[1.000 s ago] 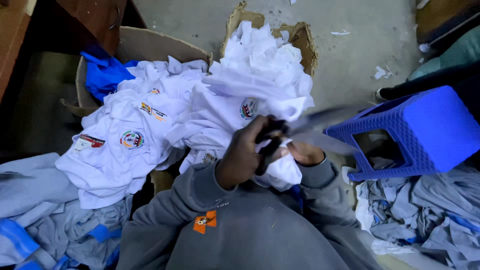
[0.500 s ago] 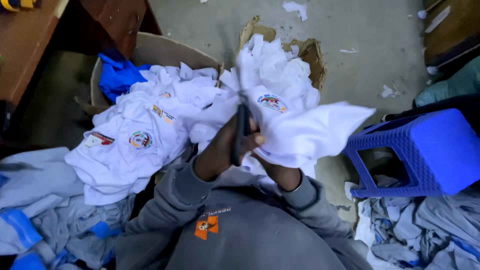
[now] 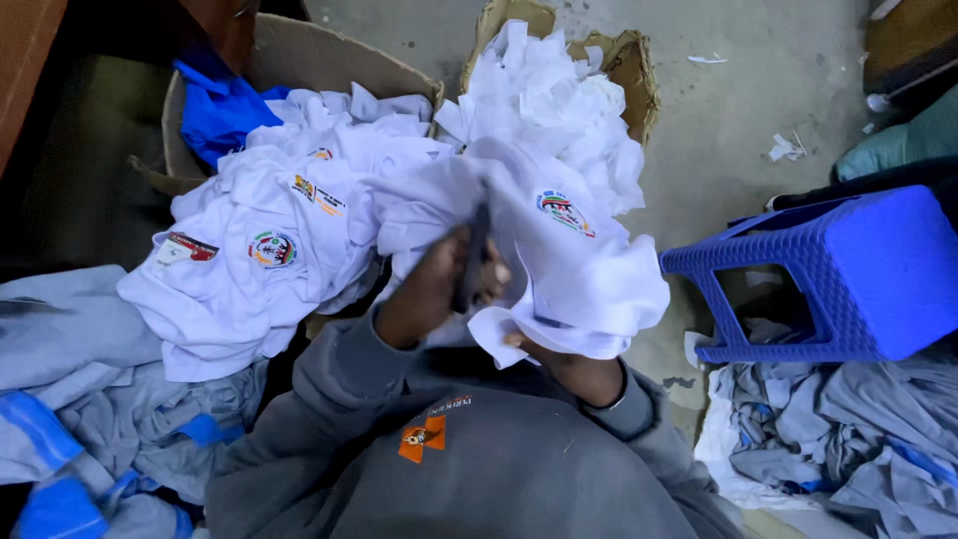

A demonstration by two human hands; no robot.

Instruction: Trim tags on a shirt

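Observation:
My left hand (image 3: pixel 431 295) is closed around a dark scissors-like tool (image 3: pixel 472 262) held upright against a white shirt (image 3: pixel 584 265) with a round coloured badge. My right hand (image 3: pixel 559 361) grips the lower fold of that same shirt from beneath and is mostly hidden by the cloth. The shirt hangs bunched over both hands, just above my grey sweatshirt. Left of it, a pile of similar white badged shirts (image 3: pixel 269 250) spills out of a cardboard box (image 3: pixel 299 60).
A second torn cardboard box (image 3: pixel 629 60) holds white fabric scraps. A blue plastic stool (image 3: pixel 848 274) lies on its side at right. Grey and blue garments are heaped at lower left (image 3: pixel 70 399) and lower right (image 3: pixel 848 439). Bare concrete floor lies beyond.
The shirt, earlier stretched out to the right, is now gathered in over my hands. The dark tool has turned upright against the cloth.

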